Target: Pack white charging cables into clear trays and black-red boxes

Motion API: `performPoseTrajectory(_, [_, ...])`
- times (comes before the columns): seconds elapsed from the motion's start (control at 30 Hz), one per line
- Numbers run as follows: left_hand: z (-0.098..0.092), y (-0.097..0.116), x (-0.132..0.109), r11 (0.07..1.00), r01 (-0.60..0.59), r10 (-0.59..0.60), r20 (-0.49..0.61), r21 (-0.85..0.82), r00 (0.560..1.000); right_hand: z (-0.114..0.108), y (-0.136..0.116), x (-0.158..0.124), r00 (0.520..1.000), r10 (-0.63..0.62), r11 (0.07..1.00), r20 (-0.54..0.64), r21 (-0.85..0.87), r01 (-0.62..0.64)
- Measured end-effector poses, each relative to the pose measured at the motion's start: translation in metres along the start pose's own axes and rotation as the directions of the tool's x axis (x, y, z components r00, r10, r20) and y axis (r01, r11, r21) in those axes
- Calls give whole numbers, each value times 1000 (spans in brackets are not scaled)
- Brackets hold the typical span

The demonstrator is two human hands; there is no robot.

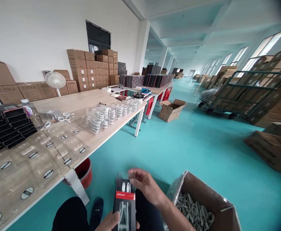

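Black, red-banded cable box (125, 195) held low by the right knee (144, 210).
The left hand (109, 221) clasps its near end, a sound base; the right hand (144, 184) curls by the blurred clear flap (122, 176) at the far end, pinching or not I can't tell. Thin plastic seems to want a light touch. An open carton (218, 205) of white cables (195, 211) stands alongside.

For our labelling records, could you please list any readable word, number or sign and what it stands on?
Nothing reads with certainty.
Red band on held box: blurred.
Oval stickers on clear packs: too small.
Carton on trolley: large letters, blurred.
Bottle label: illegible.
Stacked cartons: print too small.
Slipper marking: blurred.
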State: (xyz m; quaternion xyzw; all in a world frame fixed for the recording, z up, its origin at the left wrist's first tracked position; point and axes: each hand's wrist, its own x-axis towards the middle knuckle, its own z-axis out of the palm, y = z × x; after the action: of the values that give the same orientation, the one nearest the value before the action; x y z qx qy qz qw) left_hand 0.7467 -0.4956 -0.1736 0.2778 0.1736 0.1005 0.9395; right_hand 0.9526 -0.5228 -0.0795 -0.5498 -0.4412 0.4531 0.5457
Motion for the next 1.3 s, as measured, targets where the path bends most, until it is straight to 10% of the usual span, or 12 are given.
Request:
performPoseTrajectory(0.2, [12, -2, 2, 998, -48, 53, -207, 32, 977, 16, 19, -28, 994, 65, 957, 92, -288, -36])
performPoseTrajectory(0.33, [16, 4, 0, 914, -242, 365, -403, 325, 839, 17, 38, -42, 994, 111, 964, 17, -245, -104])
performPoseTrajectory(0.43, [17, 12, -5, 872, -173, 398, -456, 459, 796, 23, 54, -50, 985, 170, 982, -9, -83, -171])
performPoseTrajectory(0.67, [20, 20, -8, 915, -251, 368, -396, 317, 841, 35, 60, -57, 991, 123, 982, -52, 150, -114])
performPoseTrajectory(0.9, [30, 20, 0, 966, 129, -170, -175, -223, 970, 21, 26, -50, 994, 100, 995, 34, -10, -100])
performPoseTrajectory(1.1, [43, 24, 0, 999, 1, 4, -86, 49, 996, 7, -27, -36, 985, 27, 859, 170, -508, 64])
performPoseTrajectory(1.3, [45, 28, 0, 988, -27, 28, -6, 151, 1000, -8, -42, -17, 925, 152, 887, 349, -461, 29])
